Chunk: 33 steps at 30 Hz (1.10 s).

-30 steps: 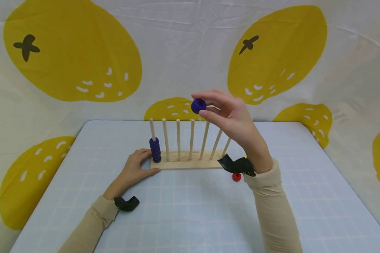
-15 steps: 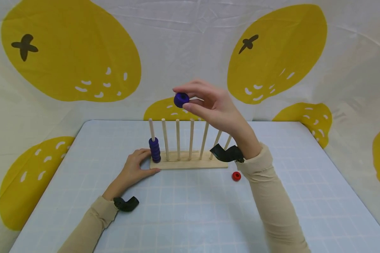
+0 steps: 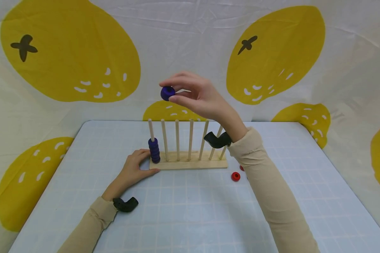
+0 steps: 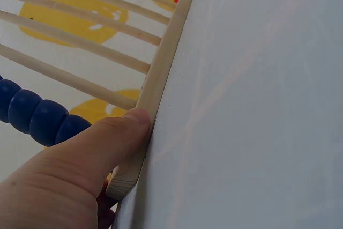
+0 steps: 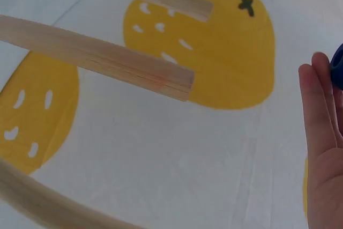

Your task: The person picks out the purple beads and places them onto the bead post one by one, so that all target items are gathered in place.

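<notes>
Pinched between the thumb and fingers of my right hand [image 3: 197, 95] is a blue bead [image 3: 168, 93] with a hole, held in the air above the pegs. In the right wrist view only the edge of that bead [image 5: 337, 68] shows. My left hand [image 3: 134, 167] grips the left end of the wooden peg stand [image 3: 190, 164], its thumb [image 4: 120, 138] on the front edge of the base. Several blue beads [image 3: 154, 151] are stacked on the leftmost peg, whose upper part stays bare. The other upright pegs [image 3: 177, 140] carry no beads.
A red bead [image 3: 235, 176] lies on the table [image 3: 183, 211] off the stand's right end. Another red bead [image 3: 242, 168] is partly hidden by the right sleeve [image 3: 266, 182]. A white cloth with yellow fruit shapes hangs behind the table.
My right hand has moved left and upward with the blue bead, toward the side of the stacked peg. The left hand has kept its place on the stand.
</notes>
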### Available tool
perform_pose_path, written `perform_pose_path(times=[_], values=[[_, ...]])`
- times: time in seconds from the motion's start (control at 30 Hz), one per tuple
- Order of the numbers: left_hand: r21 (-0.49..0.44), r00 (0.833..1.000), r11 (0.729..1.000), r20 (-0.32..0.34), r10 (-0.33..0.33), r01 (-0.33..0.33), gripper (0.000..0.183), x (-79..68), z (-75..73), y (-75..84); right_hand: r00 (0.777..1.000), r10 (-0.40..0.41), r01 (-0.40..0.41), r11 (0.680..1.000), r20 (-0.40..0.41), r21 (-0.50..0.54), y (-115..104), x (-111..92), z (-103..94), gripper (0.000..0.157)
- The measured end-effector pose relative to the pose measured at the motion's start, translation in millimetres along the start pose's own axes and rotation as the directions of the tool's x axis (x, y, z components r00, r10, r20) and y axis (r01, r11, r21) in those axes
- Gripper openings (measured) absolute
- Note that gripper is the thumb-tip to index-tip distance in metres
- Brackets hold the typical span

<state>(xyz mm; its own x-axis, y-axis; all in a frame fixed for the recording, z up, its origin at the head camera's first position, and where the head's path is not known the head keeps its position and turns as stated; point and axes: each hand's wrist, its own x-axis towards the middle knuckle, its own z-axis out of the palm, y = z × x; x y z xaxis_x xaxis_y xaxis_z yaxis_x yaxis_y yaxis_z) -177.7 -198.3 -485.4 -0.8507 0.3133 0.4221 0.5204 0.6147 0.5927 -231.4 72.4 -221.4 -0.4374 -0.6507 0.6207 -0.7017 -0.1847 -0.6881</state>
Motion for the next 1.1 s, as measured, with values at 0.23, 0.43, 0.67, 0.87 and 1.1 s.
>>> perform_pose_path(times=[0.23,0.43,0.67,0.87,1.1], values=[[-0.003,1.0,1.0,0.005,-0.005,0.005,0.063,-0.4,-0.3,0.3,0.998,0.05,-0.048,0.995,0.023,-0.093,10.3,11.0,4.5,0.03],[-0.007,1.0,1.0,0.003,0.004,-0.004,0.062,0.0,-0.8,1.1,0.992,0.101,-0.095,0.993,0.078,-0.072,20.1,16.7,11.1,0.03],[-0.009,1.0,1.0,0.017,-0.016,0.016,0.064,-0.3,-1.0,1.0,0.98,0.143,-0.136,0.989,0.14,-0.059,32.7,13.7,20.4,0.031],[0.005,0.999,1.0,0.022,-0.023,0.023,0.064,-0.8,-0.9,0.2,0.968,0.174,-0.174,0.985,0.179,-0.015,42.9,9.6,27.9,0.031],[0.003,1.0,1.0,0.023,-0.021,0.021,0.065,0.1,-1.1,1.1,0.95,0.217,-0.191,0.973,0.225,-0.134,47.4,5.6,33.2,0.031]])
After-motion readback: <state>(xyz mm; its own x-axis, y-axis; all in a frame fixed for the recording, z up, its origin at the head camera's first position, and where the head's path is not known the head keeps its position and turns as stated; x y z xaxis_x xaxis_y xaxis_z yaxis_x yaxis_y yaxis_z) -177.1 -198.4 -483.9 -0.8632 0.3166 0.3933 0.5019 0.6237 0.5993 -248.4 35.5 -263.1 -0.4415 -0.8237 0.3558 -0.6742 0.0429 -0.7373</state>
